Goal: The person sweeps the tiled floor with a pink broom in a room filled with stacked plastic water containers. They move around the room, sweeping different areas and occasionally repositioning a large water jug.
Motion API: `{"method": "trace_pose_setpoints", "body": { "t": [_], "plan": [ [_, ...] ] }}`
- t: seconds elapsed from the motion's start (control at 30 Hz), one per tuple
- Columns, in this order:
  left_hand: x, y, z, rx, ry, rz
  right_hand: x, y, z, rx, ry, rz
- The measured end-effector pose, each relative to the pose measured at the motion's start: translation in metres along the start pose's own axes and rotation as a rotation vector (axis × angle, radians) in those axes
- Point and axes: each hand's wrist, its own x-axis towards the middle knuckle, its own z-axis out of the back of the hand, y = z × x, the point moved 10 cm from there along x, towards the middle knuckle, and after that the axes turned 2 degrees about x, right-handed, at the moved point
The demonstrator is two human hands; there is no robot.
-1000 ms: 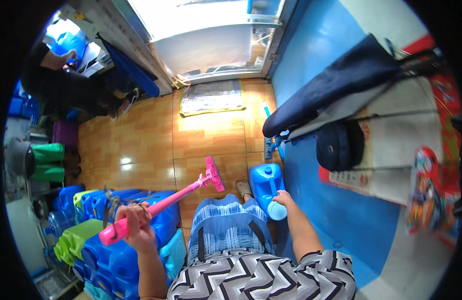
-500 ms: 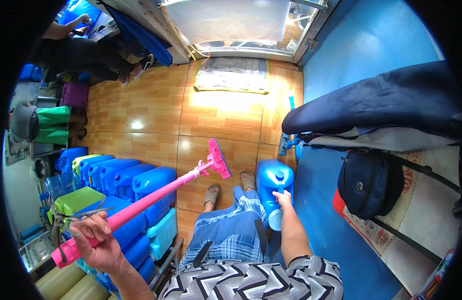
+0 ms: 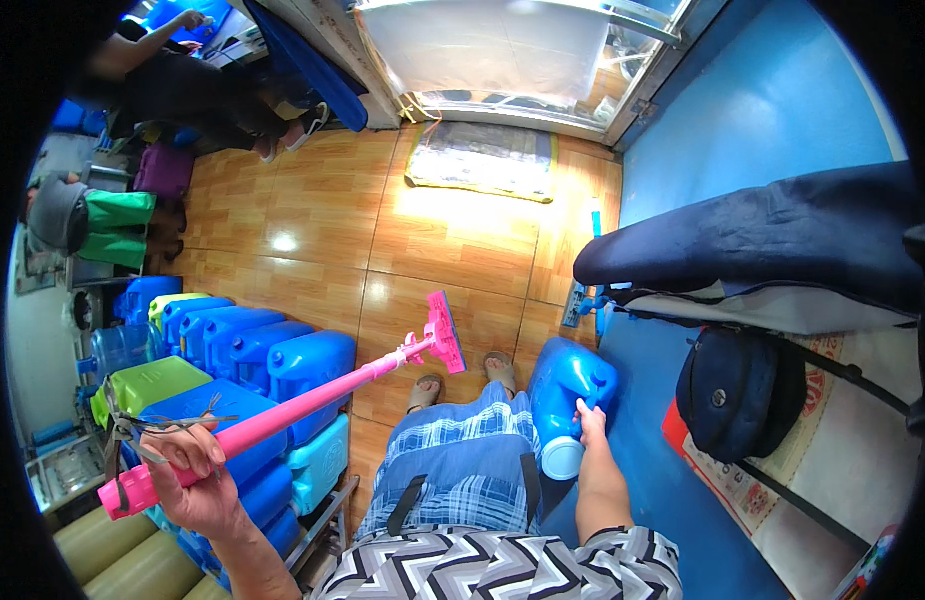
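My left hand (image 3: 196, 485) is closed around the upper end of a pink mop (image 3: 323, 396). The mop slants across in front of me, its flat pink head (image 3: 446, 332) at the far end, just ahead of my feet. Grey-brown strips of tie dangle from the handle's top, near my fingers. At my right side stands a tilted blue water jug (image 3: 555, 388) with a pale blue round cap (image 3: 563, 458) facing me. My right hand (image 3: 591, 420) is closed on this jug's handle; the fingertips are partly hidden.
Rows of blue and green jugs (image 3: 313, 360) line my left. A dark blue bag (image 3: 740, 395) rests on a bench at my right, by a blue wall. Another blue mop (image 3: 579, 304) lies near that wall. A mat (image 3: 483, 158) lies before the door. Two people are at far left.
The blue jug at my right has tipped and turned, its cap swinging slightly right and nearer me, with my right hand on it. The mop head has shifted slightly right as the view turned.
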Motion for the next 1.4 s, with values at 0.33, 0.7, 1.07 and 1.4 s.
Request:
{"method": "trace_pose_setpoints", "body": {
  "t": [0.33,0.7,1.07,1.4],
  "plan": [
    [-0.007,0.001,-0.010,-0.018,-0.006,0.015,-0.019,0.026,0.018,-0.560,-0.032,-0.106],
    [-0.074,-0.017,-0.095,0.144,0.906,-0.148,-0.454,0.154,-0.173,0.361,0.748,0.125],
    [-0.310,-0.036,-0.057,-0.134,1.913,-0.816,-0.541,0.030,-0.153,0.399,0.804,0.237],
    [-0.124,0.181,0.038,0.564,1.304,-0.328,-0.512,-0.138,-0.136,-0.043,0.682,-0.083]
  ]
}}
